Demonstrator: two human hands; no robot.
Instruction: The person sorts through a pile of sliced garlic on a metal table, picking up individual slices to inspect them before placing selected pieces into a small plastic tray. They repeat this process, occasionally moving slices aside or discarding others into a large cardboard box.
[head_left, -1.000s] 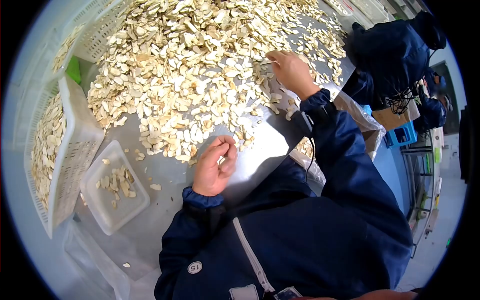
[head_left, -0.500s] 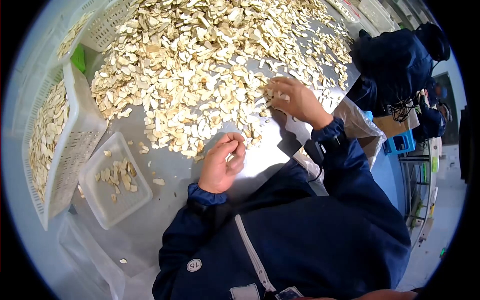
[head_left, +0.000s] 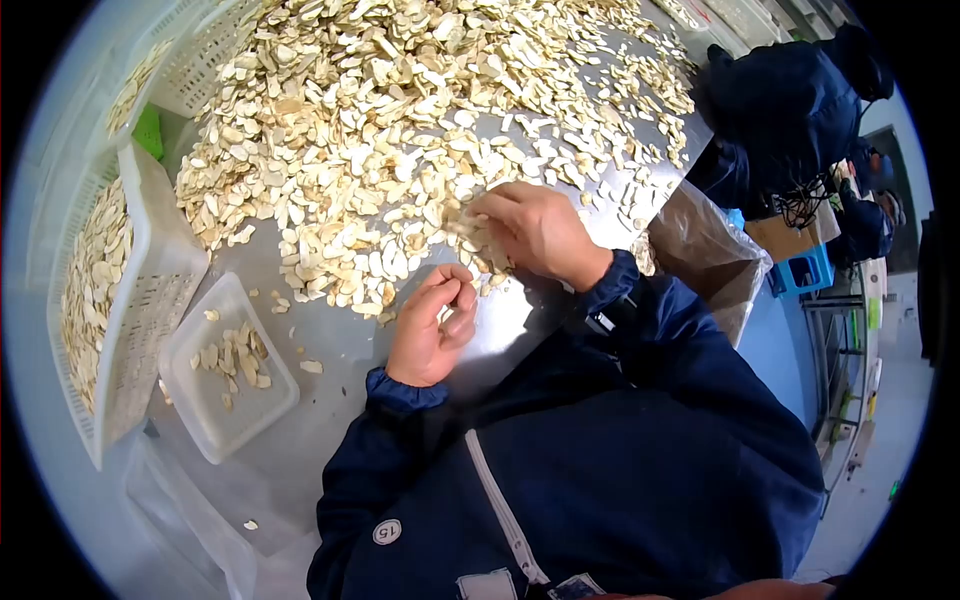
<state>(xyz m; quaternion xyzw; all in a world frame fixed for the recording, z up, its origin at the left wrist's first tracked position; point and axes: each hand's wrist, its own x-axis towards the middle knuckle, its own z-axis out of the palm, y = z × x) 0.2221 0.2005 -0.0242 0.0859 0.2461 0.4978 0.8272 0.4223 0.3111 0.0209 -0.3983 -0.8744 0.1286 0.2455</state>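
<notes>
A broad heap of pale, thin dried slices (head_left: 350, 150) covers the metal table; I cannot make out their exact kind. My left hand (head_left: 430, 325) is closed at the near edge of the heap, thumb against curled fingers. Whatever it may hold is hidden. Just right of it, my right hand (head_left: 540, 235) reaches palm-down to the slices, fingers bent and touching the near edge. Its fingertips are blurred and partly hidden. On the left, a shallow white tray (head_left: 275, 405) contains several small slices.
A white perforated basket (head_left: 150, 300) filled with slices stands at the left. To the right, a lined box (head_left: 715, 255) sits beside the table edge (head_left: 650, 205). A person in dark clothing (head_left: 785, 120) is at upper right, near a blue stool (head_left: 803, 270).
My right hand has moved left and slightly nearer to me, drawing close to my left hand. The lined box is now more exposed. My left hand stays closed in nearly the same place.
</notes>
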